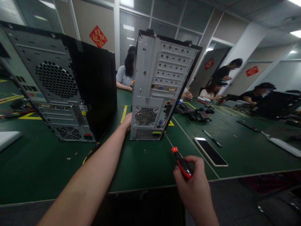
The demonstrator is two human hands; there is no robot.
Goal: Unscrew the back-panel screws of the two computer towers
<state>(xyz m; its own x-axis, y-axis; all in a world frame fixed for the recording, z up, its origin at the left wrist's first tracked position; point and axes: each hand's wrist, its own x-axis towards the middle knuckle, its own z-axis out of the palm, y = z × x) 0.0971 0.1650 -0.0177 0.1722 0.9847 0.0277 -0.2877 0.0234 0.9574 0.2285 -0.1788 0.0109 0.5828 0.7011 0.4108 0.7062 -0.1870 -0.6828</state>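
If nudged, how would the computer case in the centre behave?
The computer case looks stiff, its back being sheet metal. It may tip sideways, standing tall and narrow. Likely fairly heavy, since its ports suggest hardware inside.

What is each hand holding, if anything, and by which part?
The right hand holds a screwdriver by its handle. The left hand is partly hidden by a computer tower; its hold cannot be told.
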